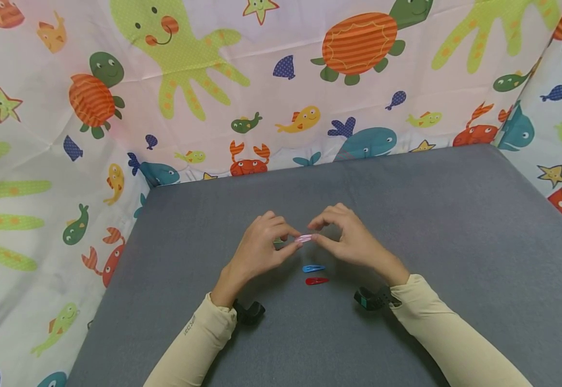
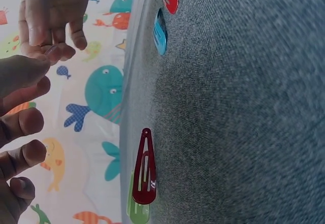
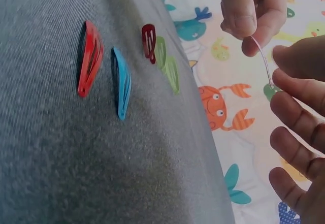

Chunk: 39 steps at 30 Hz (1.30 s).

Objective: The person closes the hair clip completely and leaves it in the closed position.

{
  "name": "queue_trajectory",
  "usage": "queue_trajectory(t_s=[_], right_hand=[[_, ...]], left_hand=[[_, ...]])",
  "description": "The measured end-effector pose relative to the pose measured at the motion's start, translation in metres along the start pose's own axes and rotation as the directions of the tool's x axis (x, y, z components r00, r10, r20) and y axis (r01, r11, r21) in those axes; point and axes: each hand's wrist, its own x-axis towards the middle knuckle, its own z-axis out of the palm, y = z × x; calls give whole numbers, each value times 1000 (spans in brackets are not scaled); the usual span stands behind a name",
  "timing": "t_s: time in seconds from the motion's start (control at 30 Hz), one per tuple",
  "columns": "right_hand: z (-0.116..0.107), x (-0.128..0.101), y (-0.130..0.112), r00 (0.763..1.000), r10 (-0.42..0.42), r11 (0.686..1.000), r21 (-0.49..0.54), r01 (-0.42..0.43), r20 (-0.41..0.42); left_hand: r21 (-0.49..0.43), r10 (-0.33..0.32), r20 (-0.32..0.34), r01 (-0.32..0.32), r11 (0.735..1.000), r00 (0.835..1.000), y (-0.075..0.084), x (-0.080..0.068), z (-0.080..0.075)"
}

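Above the grey table, my left hand [image 1: 265, 244] pinches one end of a pink snap hair clip [image 1: 304, 238] between thumb and forefinger. My right hand [image 1: 351, 236] is at the clip's other end, its thumb tip against it and its forefinger lifted a little apart. Seen from the right wrist, the thin clip [image 3: 264, 61] is nearly edge-on, with the right fingers spread and gently bent beside it. On the table nearer my body lie a blue hair clip [image 1: 314, 268] and a red one [image 1: 317, 281], side by side.
A dark red hair clip [image 3: 149, 41] and two green hair clips [image 3: 161, 51] lie grouped on the table [image 1: 455, 242], mostly hidden by the left hand in the head view. A sea-animal print curtain [image 1: 281, 97] borders the table's back and sides.
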Motion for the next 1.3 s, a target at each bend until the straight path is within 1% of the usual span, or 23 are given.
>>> queue_trajectory(t_s=[0.13, 0.23, 0.43, 0.7, 0.9, 1.03, 1.17, 1.3], right_hand=[[0, 0, 1, 999, -37, 996, -80, 37, -2], [1, 0, 1, 999, -49, 993, -107, 49, 6], [4, 0, 3, 998, -57, 992, -111, 57, 9], [6, -1, 5, 999, -51, 987, -154, 52, 14], [6, -1, 6, 999, -44, 983, -175, 47, 22], [6, -1, 6, 999, -30, 984, -177, 35, 30], [6, -2, 5, 999, -19, 983, -183, 27, 43], [8, -2, 5, 998, -3, 979, -205, 16, 61]], left_hand=[[-4, -16, 12, 16, 1000, 1000, -1, -1, 0], [-8, -28, 20, 28, 1000, 999, -1, -1, 1], [-9, -34, 25, 35, 999, 999, -2, -1, 1], [19, -65, 60, 64, 998, 996, -4, -2, 5], [35, -89, 52, 87, 996, 995, -5, -2, 7], [20, -106, 56, 105, 994, 993, -5, -2, 7], [11, -122, 81, 122, 993, 989, -4, -2, 8], [26, -152, 112, 150, 988, 982, -3, -3, 10]])
